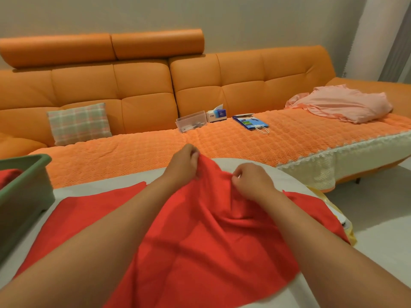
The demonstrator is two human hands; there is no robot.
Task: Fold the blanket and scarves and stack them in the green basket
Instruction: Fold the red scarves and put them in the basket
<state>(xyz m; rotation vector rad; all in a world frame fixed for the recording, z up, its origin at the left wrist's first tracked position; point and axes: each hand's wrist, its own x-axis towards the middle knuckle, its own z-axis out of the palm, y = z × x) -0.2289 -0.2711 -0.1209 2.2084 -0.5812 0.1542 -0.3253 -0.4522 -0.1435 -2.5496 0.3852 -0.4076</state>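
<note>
From the head camera, a big soft red cloth (206, 230) lies spread on a white round-edged table (97, 182). It covers most of the table top and is bunched up in the middle.

The left hand (184, 162) pinches the far edge of the red cloth, with its fingers curled tight around a fold. The right hand (251, 181) is near it and pinches the cloth too, with its fingers curled. Both hands lift the cloth a little off the table.

A green plastic basket (24, 196) sits on the left side of the table, just beside the cloth. Some folded red fabric (9, 176) lies inside it.

Behind the table is a long orange sofa (142, 85). On it are a checked pillow (79, 123), a clear plastic box (191, 124), a tissue box (216, 115), a blue paper bag (250, 123) and a pink bundle of cloth (340, 105).
</note>
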